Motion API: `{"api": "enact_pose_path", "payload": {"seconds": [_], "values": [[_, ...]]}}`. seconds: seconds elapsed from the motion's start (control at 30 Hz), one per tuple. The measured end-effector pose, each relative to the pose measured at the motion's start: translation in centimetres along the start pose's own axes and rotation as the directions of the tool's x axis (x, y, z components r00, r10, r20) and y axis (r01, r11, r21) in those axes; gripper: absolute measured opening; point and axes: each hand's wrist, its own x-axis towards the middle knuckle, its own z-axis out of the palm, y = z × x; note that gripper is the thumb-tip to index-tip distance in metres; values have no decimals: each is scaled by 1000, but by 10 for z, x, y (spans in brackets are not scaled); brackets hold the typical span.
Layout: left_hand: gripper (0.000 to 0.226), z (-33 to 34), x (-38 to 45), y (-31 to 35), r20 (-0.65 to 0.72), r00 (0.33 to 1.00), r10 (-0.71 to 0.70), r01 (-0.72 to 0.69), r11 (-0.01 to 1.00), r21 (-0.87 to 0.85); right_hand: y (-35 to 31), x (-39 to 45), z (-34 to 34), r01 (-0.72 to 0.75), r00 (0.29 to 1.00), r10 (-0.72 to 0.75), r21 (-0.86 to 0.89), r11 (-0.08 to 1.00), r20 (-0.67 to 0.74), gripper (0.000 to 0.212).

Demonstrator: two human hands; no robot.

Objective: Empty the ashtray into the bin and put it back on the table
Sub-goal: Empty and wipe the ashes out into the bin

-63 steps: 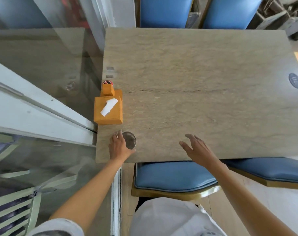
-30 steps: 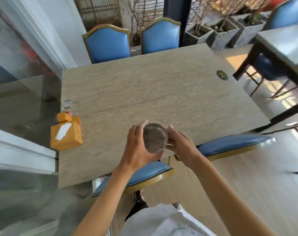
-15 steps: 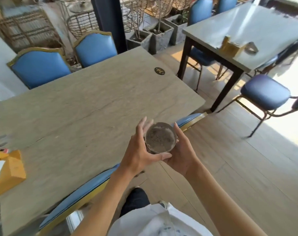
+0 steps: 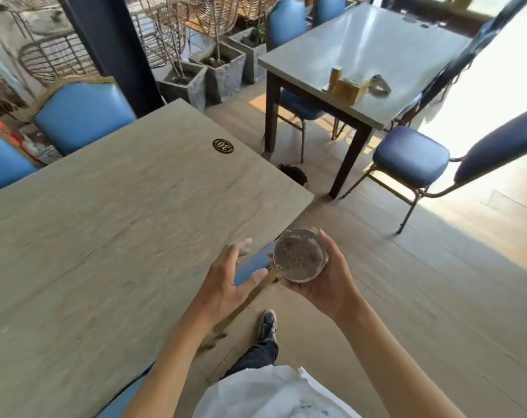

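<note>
The left half of the frame is filled by a large stone-patterned surface [image 4: 111, 236], on which a small dark oval badge [image 4: 223, 145] marked with a number is set near its far right corner. A wooden floor [image 4: 422, 312] is spread over the right and lower right of the frame. A second surface [image 4: 376, 46], grey and glossy, is seen at the upper right, and a yellow box-shaped holder [image 4: 348, 87] is carried near its near edge. Blue padded chairs are placed around both: one [image 4: 81, 113] at the upper left behind the large surface, another [image 4: 412, 159] at the right by the grey one. Grey concrete planters [image 4: 217, 70] are lined up at the upper centre.

Just below the middle of the frame, past the near right corner of the large surface and above the floor, the ashtray [image 4: 299, 255] is held upright in the right hand [image 4: 325, 279]. It is a round clear dish with grey ash across its bottom. The fingers of the right hand are wrapped around its underside and rim. The left hand [image 4: 229, 282] is kept just beside the ashtray, clear of it, with its fingers spread apart and holding nothing. A dark shoe [image 4: 268, 324] is seen on the floor below the hands.
</note>
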Motion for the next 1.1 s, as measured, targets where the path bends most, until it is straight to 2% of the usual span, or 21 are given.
{"api": "enact_pose_path", "payload": {"seconds": [0.17,0.3,0.43,0.6,0.8,0.93,1.1], "values": [[62,13,70,-17,59,997,-45,45,999,1,-53,36,-21,-4,998,2,-21,1000,-62,73],[59,24,125,-22,139,989,-53,54,998,-10,-87,65,-39,40,994,-38,15,999,-102,81],[60,36,172,-22,232,973,3,-16,998,55,-114,84,-53,44,994,-34,92,995,-103,81],[58,59,225,-22,281,959,22,-44,996,71,-155,113,-72,33,995,-16,182,983,-95,82],[51,99,284,-7,287,958,-4,-18,997,75,-213,152,-111,-6,994,27,194,981,-103,85],[52,129,326,6,266,962,-57,34,995,93,-259,179,-140,-51,995,62,126,991,-84,84],[49,173,377,34,181,972,-148,135,987,82,-334,208,-171,-110,987,117,65,992,-115,79]]}}
